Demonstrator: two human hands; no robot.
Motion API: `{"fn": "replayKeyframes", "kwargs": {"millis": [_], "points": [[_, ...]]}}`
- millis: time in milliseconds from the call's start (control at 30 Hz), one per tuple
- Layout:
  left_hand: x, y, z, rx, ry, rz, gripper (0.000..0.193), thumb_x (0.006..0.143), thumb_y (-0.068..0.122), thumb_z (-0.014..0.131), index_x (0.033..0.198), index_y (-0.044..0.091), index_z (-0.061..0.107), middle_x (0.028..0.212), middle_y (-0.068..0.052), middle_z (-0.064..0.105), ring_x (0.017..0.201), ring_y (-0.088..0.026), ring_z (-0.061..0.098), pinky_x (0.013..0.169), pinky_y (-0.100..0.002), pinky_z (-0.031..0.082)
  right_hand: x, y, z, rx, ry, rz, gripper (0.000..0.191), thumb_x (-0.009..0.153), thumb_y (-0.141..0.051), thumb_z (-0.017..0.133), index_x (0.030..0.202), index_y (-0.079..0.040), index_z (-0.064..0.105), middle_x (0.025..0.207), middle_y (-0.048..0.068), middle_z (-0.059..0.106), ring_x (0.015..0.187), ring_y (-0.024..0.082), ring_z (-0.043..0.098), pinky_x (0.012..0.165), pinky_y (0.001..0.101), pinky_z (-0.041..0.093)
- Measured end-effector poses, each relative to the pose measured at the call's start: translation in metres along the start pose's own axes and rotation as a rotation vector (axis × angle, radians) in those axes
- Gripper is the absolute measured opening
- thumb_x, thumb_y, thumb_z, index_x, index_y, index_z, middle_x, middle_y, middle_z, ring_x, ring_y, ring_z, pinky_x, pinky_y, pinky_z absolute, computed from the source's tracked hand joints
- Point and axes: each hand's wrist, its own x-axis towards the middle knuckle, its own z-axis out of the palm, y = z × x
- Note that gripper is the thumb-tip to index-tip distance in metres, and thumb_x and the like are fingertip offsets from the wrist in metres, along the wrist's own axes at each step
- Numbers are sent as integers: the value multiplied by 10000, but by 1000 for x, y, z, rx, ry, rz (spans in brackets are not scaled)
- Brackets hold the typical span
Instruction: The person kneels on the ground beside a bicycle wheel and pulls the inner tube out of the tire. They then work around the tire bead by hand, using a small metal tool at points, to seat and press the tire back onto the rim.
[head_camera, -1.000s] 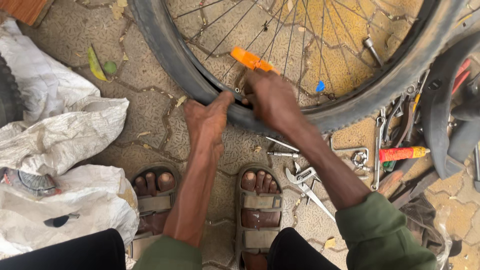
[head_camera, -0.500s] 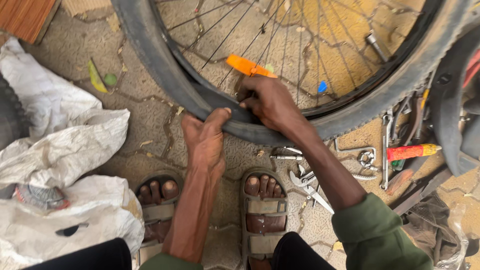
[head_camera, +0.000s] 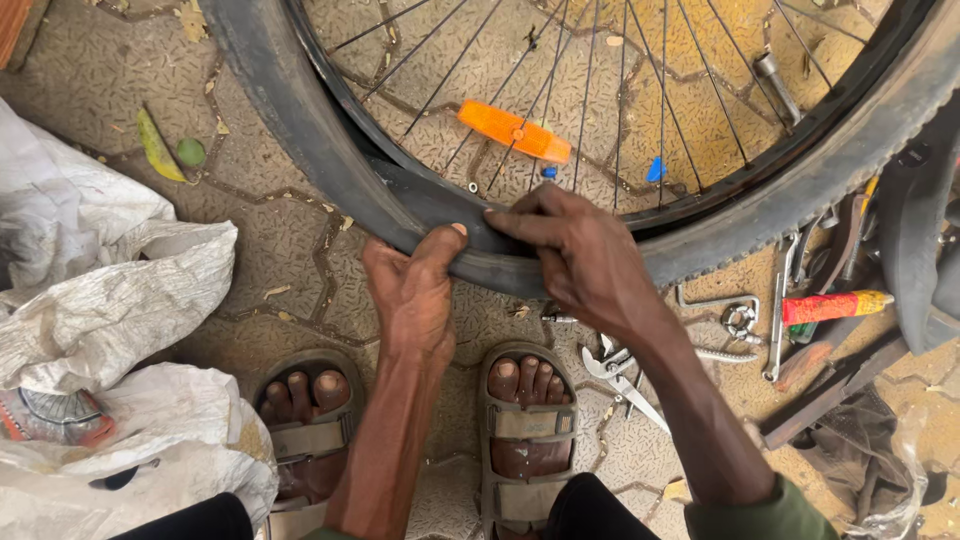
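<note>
A bicycle wheel with a black tyre (head_camera: 300, 140) and thin spokes stands on the paved ground in front of me. An orange reflector (head_camera: 514, 131) is clipped to the spokes. My left hand (head_camera: 415, 290) grips the tyre's near edge, thumb pressed on the sidewall. My right hand (head_camera: 580, 255) lies over the tyre beside it, fingers pointing left and pushing on the sidewall near the rim. My feet in brown sandals (head_camera: 525, 420) rest just below the wheel.
White woven sacks (head_camera: 110, 300) are piled at the left. Tools lie at the right: pliers (head_camera: 625, 375), wrenches (head_camera: 780, 300), a red and yellow tube (head_camera: 835, 305). Another black tyre (head_camera: 915, 250) leans at the right edge. A green leaf (head_camera: 155, 145) lies on the paving.
The view has shifted closer to the wheel. My left hand has moved up from below the tyre onto its edge. My right hand has slid lower, away from the reflector, onto the sidewall.
</note>
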Motion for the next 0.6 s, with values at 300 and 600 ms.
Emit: {"fn": "replayKeyframes", "kwargs": {"millis": [300, 600], "points": [[-1, 0, -1, -12, -21, 47, 217, 785, -20, 715, 988, -37, 639, 886, -76, 686, 783, -170, 648, 761, -372, 534, -9, 1, 6, 152, 25, -2, 624, 794, 164, 490, 1148, -251, 793, 1117, 26, 723, 975, 171, 700, 796, 318, 599], [-4, 0, 0, -21, -50, 70, 237, 817, -26, 713, 1039, -79, 650, 916, -100, 677, 784, -165, 630, 751, -349, 523, -3, 3, 6, 136, -47, 94, 644, 845, 187, 466, 1202, -241, 790, 1183, 57, 691, 888, 188, 666, 671, 279, 562]]}}
